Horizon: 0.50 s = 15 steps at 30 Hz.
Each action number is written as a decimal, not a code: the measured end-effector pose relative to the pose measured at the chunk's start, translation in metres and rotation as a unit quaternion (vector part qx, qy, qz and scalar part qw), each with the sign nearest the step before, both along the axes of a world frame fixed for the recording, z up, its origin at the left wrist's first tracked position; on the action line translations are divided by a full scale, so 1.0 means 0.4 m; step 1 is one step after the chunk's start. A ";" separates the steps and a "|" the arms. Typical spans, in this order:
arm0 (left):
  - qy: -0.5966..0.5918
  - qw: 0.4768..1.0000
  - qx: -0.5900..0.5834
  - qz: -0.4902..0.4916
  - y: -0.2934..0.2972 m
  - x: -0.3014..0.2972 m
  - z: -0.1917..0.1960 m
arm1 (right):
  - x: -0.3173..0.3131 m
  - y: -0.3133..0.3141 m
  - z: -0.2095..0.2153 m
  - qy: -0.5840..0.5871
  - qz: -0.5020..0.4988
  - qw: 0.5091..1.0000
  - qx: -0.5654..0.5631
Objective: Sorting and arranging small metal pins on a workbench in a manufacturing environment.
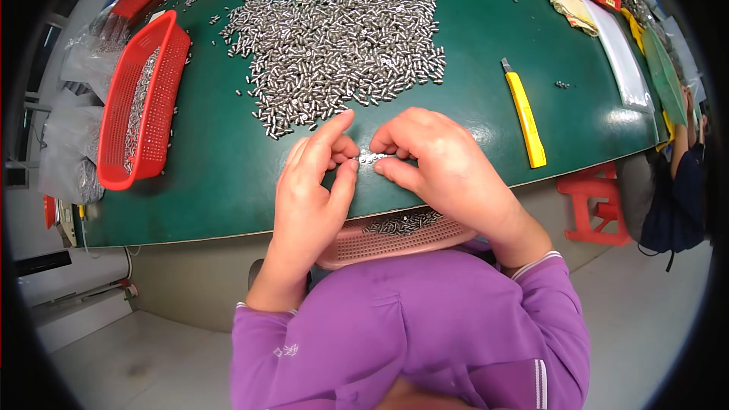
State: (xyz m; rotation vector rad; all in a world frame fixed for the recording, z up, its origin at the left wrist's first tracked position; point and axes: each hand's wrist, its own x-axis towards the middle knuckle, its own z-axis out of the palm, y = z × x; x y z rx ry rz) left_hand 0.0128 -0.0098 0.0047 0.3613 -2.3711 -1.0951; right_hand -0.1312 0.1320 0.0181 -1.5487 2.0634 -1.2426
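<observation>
A big heap of small silver metal pins covers the green table. Close to the near edge, my left hand and my right hand meet, fingertips pinching a short row of the same pins between them. Under my wrists, a pink perforated basket sits in my lap below the table edge, with several pins in it. My purple sleeves fill the bottom of the view.
A red mesh basket with pins stands at the left. A yellow utility knife lies to the right of my hands. Clear bags of parts hang off the left edge. Red stool and a seated person at right.
</observation>
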 end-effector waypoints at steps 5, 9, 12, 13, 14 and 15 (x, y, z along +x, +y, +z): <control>-0.003 1.000 -0.021 0.009 0.004 0.005 -0.006 | -0.002 0.001 -0.007 0.010 0.001 1.000 -0.007; 0.016 0.998 -0.019 0.059 0.013 0.006 -0.010 | -0.001 0.002 -0.011 0.013 -0.002 1.000 -0.014; 0.024 0.997 -0.028 0.062 0.012 0.003 -0.007 | -0.002 0.002 -0.014 0.015 0.001 1.000 -0.020; 0.015 0.998 -0.030 0.045 0.008 0.003 -0.006 | -0.002 0.002 -0.015 0.010 0.001 1.000 -0.022; 0.006 0.999 -0.031 0.028 0.005 0.002 -0.004 | -0.002 0.002 -0.015 0.005 0.001 1.000 -0.023; 0.006 0.999 -0.031 0.028 0.006 0.001 -0.002 | -0.002 0.002 -0.014 0.005 0.001 1.000 -0.023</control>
